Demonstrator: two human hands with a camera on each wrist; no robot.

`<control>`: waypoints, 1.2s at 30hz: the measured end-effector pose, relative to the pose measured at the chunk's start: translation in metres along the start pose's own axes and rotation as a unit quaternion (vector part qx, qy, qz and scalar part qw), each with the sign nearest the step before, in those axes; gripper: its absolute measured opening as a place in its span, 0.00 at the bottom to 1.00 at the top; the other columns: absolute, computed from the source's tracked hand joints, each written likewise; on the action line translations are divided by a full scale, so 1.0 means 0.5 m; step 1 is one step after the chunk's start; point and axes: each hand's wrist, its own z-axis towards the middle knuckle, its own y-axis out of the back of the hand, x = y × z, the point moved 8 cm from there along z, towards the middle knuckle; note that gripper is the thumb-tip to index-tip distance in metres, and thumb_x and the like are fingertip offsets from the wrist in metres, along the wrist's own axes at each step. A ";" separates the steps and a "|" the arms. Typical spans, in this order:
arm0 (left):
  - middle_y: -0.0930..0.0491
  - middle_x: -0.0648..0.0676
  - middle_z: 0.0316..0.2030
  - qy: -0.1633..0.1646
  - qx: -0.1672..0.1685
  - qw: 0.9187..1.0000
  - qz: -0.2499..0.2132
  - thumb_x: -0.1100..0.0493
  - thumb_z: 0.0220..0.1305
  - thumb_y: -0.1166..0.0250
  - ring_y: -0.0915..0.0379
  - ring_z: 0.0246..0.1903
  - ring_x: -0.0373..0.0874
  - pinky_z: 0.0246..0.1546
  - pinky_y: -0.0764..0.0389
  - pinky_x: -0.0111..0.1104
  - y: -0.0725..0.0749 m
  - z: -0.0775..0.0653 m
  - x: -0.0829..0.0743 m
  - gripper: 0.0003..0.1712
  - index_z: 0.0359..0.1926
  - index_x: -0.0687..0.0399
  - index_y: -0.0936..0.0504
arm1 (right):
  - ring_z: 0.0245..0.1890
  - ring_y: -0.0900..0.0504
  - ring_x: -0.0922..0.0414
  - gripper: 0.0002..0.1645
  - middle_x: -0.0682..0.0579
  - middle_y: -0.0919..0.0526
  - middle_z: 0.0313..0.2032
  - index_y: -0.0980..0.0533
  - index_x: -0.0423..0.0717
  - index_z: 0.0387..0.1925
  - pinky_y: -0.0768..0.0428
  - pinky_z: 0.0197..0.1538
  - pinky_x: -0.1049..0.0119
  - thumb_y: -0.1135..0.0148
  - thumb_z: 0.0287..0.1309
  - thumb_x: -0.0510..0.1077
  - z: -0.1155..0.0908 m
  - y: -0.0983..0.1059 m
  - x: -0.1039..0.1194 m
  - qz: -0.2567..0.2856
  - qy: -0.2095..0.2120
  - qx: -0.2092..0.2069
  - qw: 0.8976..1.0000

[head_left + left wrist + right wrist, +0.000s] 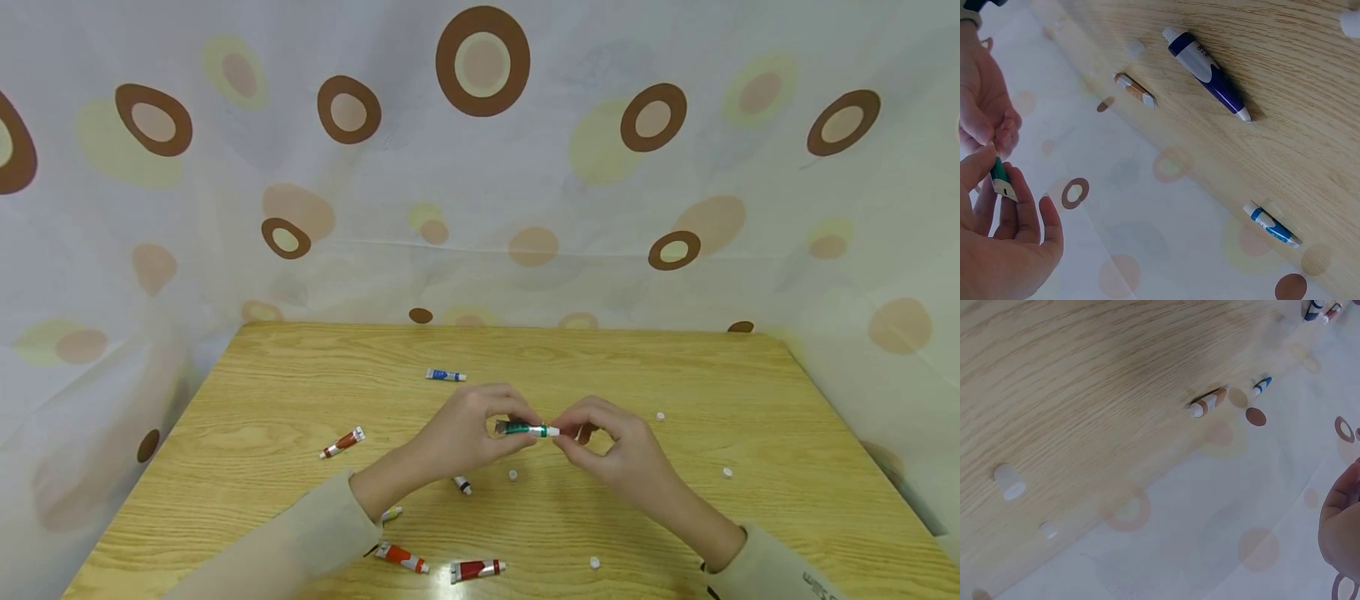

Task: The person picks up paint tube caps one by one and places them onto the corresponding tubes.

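Note:
A small green paint tube [517,428] is held above the middle of the table. My left hand [472,427] pinches its body between thumb and fingers, with the flat crimped end towards the palm. At the other end, the thumb and fingertips of my right hand [618,442] pinch the white cap [554,432]. The left wrist view shows the green tube [1001,178] from its flat end, between both hands. Below my left hand lies a dark-blue paint tube [462,484], partly hidden by it. In the right wrist view only part of my right hand [1342,528] shows.
Further paint tubes lie about: blue [446,375] at the back, brown [342,442] at left, orange [402,557] and dark red [477,570] in front. My left sleeve partly covers a yellow tube [392,513]. Several loose white caps [513,475] are scattered. Patterned cloth [532,183] surrounds the table.

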 end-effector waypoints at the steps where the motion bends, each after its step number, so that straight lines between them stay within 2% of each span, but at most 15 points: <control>1: 0.12 0.50 0.40 -0.002 0.000 1.000 0.001 0.60 0.64 0.26 0.28 0.30 0.29 0.33 0.21 0.23 0.000 0.000 0.000 0.07 0.43 0.55 0.10 | 0.33 0.20 0.67 0.17 0.62 0.14 0.36 0.16 0.56 0.39 0.18 0.37 0.73 0.27 0.56 0.30 0.000 0.000 0.001 0.002 0.006 -0.002 1.000; 7: 0.12 0.50 0.40 -0.006 0.003 1.000 0.009 0.60 0.63 0.26 0.28 0.30 0.29 0.32 0.23 0.21 -0.001 0.001 -0.002 0.07 0.43 0.54 0.10 | 0.32 0.20 0.66 0.16 0.56 0.14 0.34 0.15 0.52 0.39 0.18 0.37 0.71 0.27 0.55 0.29 0.000 -0.001 0.009 0.005 0.035 -0.005 0.999; 11: 0.12 0.50 0.40 -0.006 0.003 1.000 0.010 0.60 0.63 0.26 0.28 0.30 0.29 0.32 0.23 0.21 0.000 0.001 -0.003 0.07 0.43 0.54 0.10 | 0.33 0.20 0.67 0.16 0.58 0.14 0.35 0.15 0.53 0.40 0.18 0.38 0.70 0.26 0.56 0.31 -0.001 0.000 0.008 -0.004 0.022 0.003 1.000; 15: 0.12 0.50 0.41 -0.004 0.003 1.000 0.012 0.60 0.63 0.26 0.27 0.30 0.29 0.33 0.19 0.26 0.000 0.001 -0.001 0.07 0.42 0.54 0.10 | 0.34 0.19 0.67 0.15 0.58 0.13 0.37 0.15 0.53 0.41 0.18 0.39 0.72 0.26 0.56 0.32 -0.001 0.005 0.006 -0.013 0.010 0.004 1.000; 18: 0.12 0.49 0.41 -0.003 0.004 1.000 0.014 0.60 0.63 0.26 0.27 0.30 0.30 0.33 0.17 0.30 -0.001 0.001 0.003 0.07 0.42 0.54 0.10 | 0.34 0.19 0.67 0.17 0.56 0.13 0.38 0.16 0.52 0.42 0.19 0.40 0.73 0.26 0.55 0.30 0.000 0.010 0.008 -0.014 0.017 0.000 1.000; 28: 0.12 0.49 0.41 -0.001 0.004 1.000 0.011 0.59 0.64 0.26 0.28 0.30 0.29 0.33 0.17 0.31 0.004 0.000 -0.001 0.07 0.43 0.52 0.10 | 0.34 0.19 0.66 0.20 0.54 0.13 0.37 0.16 0.51 0.42 0.19 0.40 0.74 0.25 0.52 0.27 0.000 0.012 0.016 -0.009 0.038 -0.004 0.999; 36: 0.12 0.50 0.41 -0.008 0.006 1.000 -0.004 0.61 0.63 0.26 0.28 0.30 0.29 0.31 0.19 0.27 -0.001 0.001 -0.002 0.07 0.43 0.55 0.10 | 0.33 0.19 0.65 0.17 0.52 0.13 0.36 0.15 0.51 0.40 0.21 0.40 0.76 0.26 0.53 0.28 -0.002 0.009 0.019 -0.005 0.053 -0.002 0.999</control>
